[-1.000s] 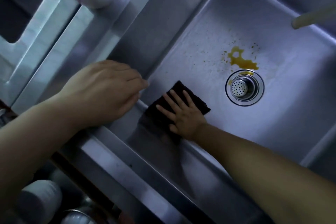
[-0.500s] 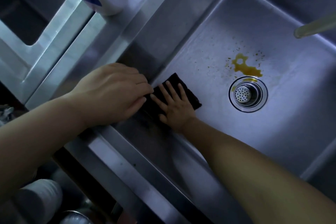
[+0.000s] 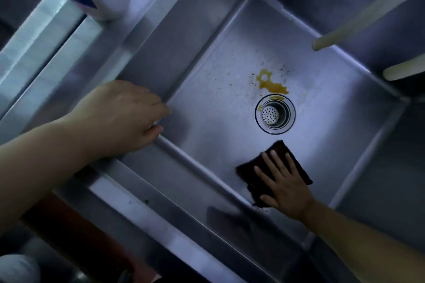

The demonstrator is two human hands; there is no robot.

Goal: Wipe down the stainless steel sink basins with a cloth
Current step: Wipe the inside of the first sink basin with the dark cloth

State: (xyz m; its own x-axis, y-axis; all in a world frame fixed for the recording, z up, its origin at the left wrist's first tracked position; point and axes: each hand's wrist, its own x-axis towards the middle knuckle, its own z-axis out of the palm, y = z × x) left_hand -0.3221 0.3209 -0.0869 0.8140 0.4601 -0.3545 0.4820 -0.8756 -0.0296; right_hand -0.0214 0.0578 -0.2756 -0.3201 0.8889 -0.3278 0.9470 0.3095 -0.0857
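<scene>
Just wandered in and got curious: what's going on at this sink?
A person is wiping out a stainless steel sink basin. The right hand presses a dark cloth flat on the basin floor, on the near side of the drain strainer. The left hand rests on the sink's rim at a corner of the basin. An orange-yellow stain with small specks sits on the far side of the drain, not yet wiped.

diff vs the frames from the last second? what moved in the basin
The right hand, fingers flat on the dark cloth, slid it across the basin floor from the corner beside the left hand to below the drain. Unchanged: left hand rests on the sink rim, yellow stain above the drain is unwiped.
</scene>
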